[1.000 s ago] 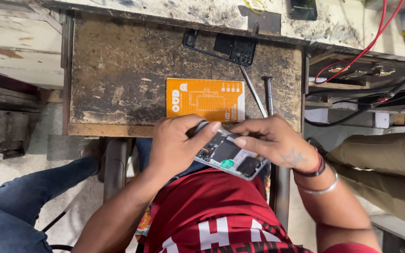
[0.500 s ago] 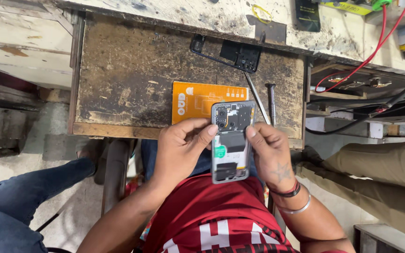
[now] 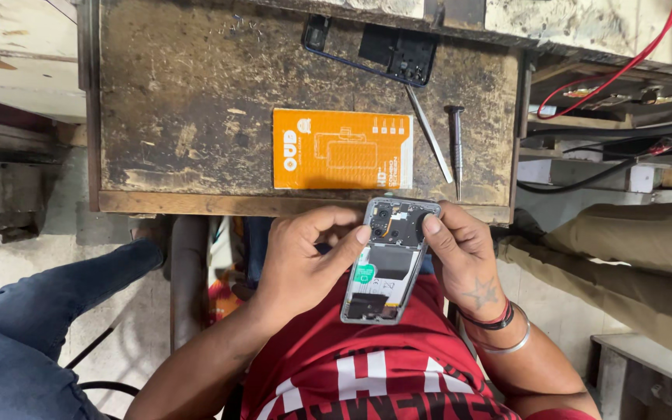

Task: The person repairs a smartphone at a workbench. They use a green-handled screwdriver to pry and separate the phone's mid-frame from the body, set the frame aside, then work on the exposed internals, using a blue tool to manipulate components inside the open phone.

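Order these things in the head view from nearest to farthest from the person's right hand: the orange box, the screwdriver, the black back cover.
From the right hand:
1. Screwdriver, on the desk just above the hand.
2. Orange box, up and to the left on the desk.
3. Black back cover, at the desk's far edge.

A worn, stained wooden surface (image 3: 188,117) carries an orange flat box (image 3: 342,148) near its front edge, a screwdriver (image 3: 456,148) and metal tweezers (image 3: 428,133) toward the right edge, and a black phone cover (image 3: 386,50) at the back.

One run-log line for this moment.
left hand: holds opened phone | right hand: thumb on top | orange box, screwdriver: on bench
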